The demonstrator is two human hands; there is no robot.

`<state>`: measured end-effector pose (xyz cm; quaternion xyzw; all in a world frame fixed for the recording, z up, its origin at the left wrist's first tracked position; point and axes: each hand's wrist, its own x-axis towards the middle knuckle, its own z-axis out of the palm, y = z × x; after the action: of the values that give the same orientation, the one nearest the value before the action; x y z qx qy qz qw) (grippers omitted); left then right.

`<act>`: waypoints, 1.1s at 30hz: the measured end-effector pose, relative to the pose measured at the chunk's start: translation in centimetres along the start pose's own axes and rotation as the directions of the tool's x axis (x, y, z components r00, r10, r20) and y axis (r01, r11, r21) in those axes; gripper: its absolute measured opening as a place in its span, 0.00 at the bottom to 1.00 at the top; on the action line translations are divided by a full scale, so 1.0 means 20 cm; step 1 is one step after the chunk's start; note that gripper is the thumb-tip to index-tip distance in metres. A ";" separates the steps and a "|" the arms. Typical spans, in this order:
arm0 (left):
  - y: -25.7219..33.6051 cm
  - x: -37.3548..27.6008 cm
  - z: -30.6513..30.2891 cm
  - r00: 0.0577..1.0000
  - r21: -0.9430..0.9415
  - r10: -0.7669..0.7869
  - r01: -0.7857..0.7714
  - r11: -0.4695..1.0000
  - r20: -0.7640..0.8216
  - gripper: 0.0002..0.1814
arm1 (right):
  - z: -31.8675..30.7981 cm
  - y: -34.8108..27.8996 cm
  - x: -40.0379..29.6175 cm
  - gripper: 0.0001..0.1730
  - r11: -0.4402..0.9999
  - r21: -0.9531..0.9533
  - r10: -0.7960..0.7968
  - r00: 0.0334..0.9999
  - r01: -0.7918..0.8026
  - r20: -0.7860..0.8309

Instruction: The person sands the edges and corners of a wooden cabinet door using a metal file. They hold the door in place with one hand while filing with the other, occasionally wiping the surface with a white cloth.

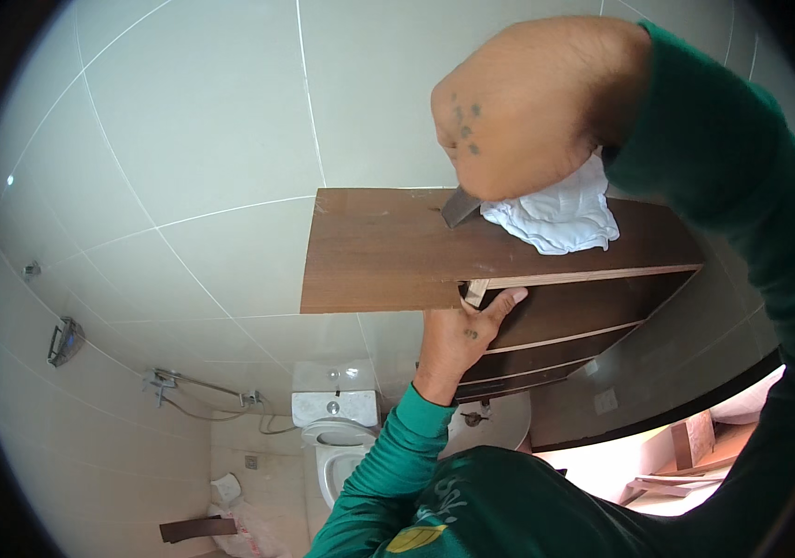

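Observation:
A brown wooden cabinet (376, 244) with open shelves stands against the tiled wall, above a washbasin (509, 418). My left hand (459, 342) is at a notch in the front edge of its top board, thumb along the underside. Its other fingers are hidden behind the board. The end of a pale wooden strip (476, 292) shows at that notch. Above the board is my right hand (530, 111), curled into a fist, its fingers turned from view. From under it sticks out a tilted dark block (460, 207); whether the fist grips it is hidden. A white cloth (558, 216) lies crumpled on the board beneath.
A white toilet (338, 432) is below to the left. A wall-mounted hose fitting (202, 394) and a metal holder (64, 342) are on the left wall. On the floor lie a dark brown strip (198, 529) and a plastic bag (258, 530). Wooden boards (676, 481) lie beyond the doorway.

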<state>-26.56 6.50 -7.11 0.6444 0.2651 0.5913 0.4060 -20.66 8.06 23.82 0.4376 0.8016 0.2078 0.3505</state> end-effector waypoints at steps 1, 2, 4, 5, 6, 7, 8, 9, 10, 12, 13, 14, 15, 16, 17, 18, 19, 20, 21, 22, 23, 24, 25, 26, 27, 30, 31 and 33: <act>0.00 0.00 0.03 1.000 -0.020 -0.001 0.000 1.000 -0.024 0.24 | 0.03 0.01 0.00 0.12 0.972 -0.214 -0.112 0.991 0.096 -0.068; -0.01 0.00 0.05 0.999 -0.039 -0.002 0.001 0.999 -0.048 0.24 | 0.06 0.04 -0.01 0.12 0.942 -0.311 -0.168 0.980 0.127 -0.108; -0.03 -0.01 0.05 0.997 0.031 0.028 -0.026 0.999 -0.070 0.21 | -0.09 -0.08 -0.05 0.11 0.888 0.344 0.325 0.946 -0.305 0.001; -0.02 -0.01 0.05 0.996 0.068 0.051 -0.046 0.997 -0.077 0.20 | -0.09 -0.09 -0.08 0.11 0.891 0.360 0.314 0.949 -0.278 -0.043; -0.02 -0.02 0.05 0.997 0.067 0.032 -0.027 0.997 -0.073 0.18 | -0.06 -0.09 -0.11 0.11 0.894 0.375 0.298 0.951 -0.246 -0.087; -0.04 -0.03 0.05 0.997 0.064 0.012 -0.007 0.998 -0.074 0.16 | -0.03 -0.08 -0.13 0.11 0.899 0.385 0.278 0.952 -0.211 -0.129; -0.06 -0.03 0.05 0.997 0.061 -0.008 0.013 0.998 -0.075 0.15 | -0.01 -0.07 -0.15 0.11 0.903 0.393 0.258 0.951 -0.174 -0.172; -0.09 -0.03 0.05 0.996 0.097 0.044 -0.036 0.995 -0.083 0.13 | 0.00 -0.06 -0.15 0.11 0.906 0.402 0.235 0.948 -0.134 -0.215; -0.12 -0.03 0.06 0.991 0.135 0.096 -0.084 0.987 -0.089 0.11 | 0.01 -0.06 -0.15 0.12 0.909 0.408 0.210 0.943 -0.091 -0.258; -0.16 -0.04 0.06 0.987 0.186 0.136 -0.119 0.975 -0.082 0.10 | 0.00 -0.04 -0.16 0.12 0.886 0.456 0.223 0.942 -0.088 -0.251; -0.18 -0.04 0.06 0.990 0.199 0.124 -0.108 0.974 -0.071 0.10 | 0.00 -0.05 -0.16 0.12 0.863 0.492 0.248 0.943 -0.112 -0.221; -0.18 -0.04 0.06 0.992 0.212 0.112 -0.097 0.972 -0.060 0.10 | 0.00 -0.05 -0.16 0.13 0.840 0.527 0.271 0.942 -0.129 -0.200; -0.18 -0.05 0.05 0.992 0.223 0.119 -0.105 0.969 -0.050 0.10 | 0.00 -0.05 -0.16 0.13 0.819 0.555 0.291 0.939 -0.145 -0.185; -0.18 -0.05 0.05 0.991 0.232 0.126 -0.114 0.966 -0.039 0.10 | 0.00 -0.05 -0.16 0.14 0.798 0.578 0.320 0.933 -0.170 -0.167; -0.18 -0.05 0.04 0.991 0.240 0.133 -0.123 0.963 -0.026 0.11 | -0.01 -0.05 -0.16 0.14 0.779 0.596 0.348 0.925 -0.197 -0.150; -0.18 -0.05 0.04 0.996 0.191 0.091 -0.086 0.978 -0.016 0.12 | -0.02 -0.05 -0.16 0.14 0.768 0.604 0.361 0.923 -0.213 -0.133; -0.18 -0.05 0.04 0.999 0.140 0.050 -0.050 0.989 -0.001 0.13 | -0.02 -0.07 -0.15 0.15 0.766 0.600 0.368 0.923 -0.232 -0.114; -0.18 -0.05 0.04 1.000 0.088 0.011 -0.013 0.996 0.017 0.15 | -0.03 -0.07 -0.15 0.15 0.764 0.605 0.343 0.935 -0.225 -0.086; -0.14 -0.05 0.03 0.999 -0.029 0.050 -0.050 0.998 -0.001 0.16 | -0.04 -0.07 -0.16 0.16 0.760 0.612 0.318 0.946 -0.219 -0.057; -0.08 -0.05 0.00 0.996 -0.140 0.086 -0.090 0.986 -0.031 0.18 | -0.05 -0.07 -0.16 0.17 0.760 0.616 0.288 0.957 -0.205 -0.037; -0.05 -0.05 0.00 0.991 -0.248 0.120 -0.132 0.960 -0.063 0.20 | -0.02 -0.05 -0.18 0.19 0.638 0.762 0.225 0.973 -0.107 -0.053; -0.06 -0.08 0.00 0.989 -0.529 0.023 -0.098 0.843 -0.147 0.25 | 0.03 -0.02 -0.21 0.21 0.488 0.873 0.160 0.983 0.003 -0.092; -0.08 -0.11 0.03 0.978 -0.768 -0.099 -0.081 0.636 -0.186 0.29 | 0.08 -0.02 -0.23 0.23 0.430 0.897 0.127 0.977 0.102 -0.171; -0.09 -0.14 0.04 0.957 -0.927 -0.226 -0.092 0.364 -0.184 0.33 | 0.14 -0.01 -0.25 0.25 0.365 0.908 0.096 0.962 0.206 -0.257; -0.04 -0.11 0.05 0.950 -0.809 -0.204 -0.078 0.582 -0.238 0.30 | 0.21 -0.04 -0.24 0.27 0.420 0.854 0.066 0.928 0.309 -0.368; 0.17 0.04 0.08 0.910 -0.426 -0.167 -0.011 0.905 -0.379 0.25 | 0.39 -0.14 -0.19 0.33 0.467 0.799 0.171 0.848 0.379 -0.502; 0.15 0.04 0.10 0.898 -0.476 -0.208 -0.002 0.880 -0.388 0.25 | 0.46 -0.17 -0.15 0.35 0.463 0.805 0.241 0.822 0.370 -0.516; 0.09 0.04 0.16 0.878 -0.579 -0.289 0.018 0.815 -0.381 0.26 | 0.55 -0.22 -0.05 0.28 0.530 0.751 0.309 0.735 0.394 -0.603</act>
<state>-23.65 5.59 -5.00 0.3173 0.2199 0.7398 0.5510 -14.58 5.19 14.01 0.4212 0.8772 -0.0733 -0.2184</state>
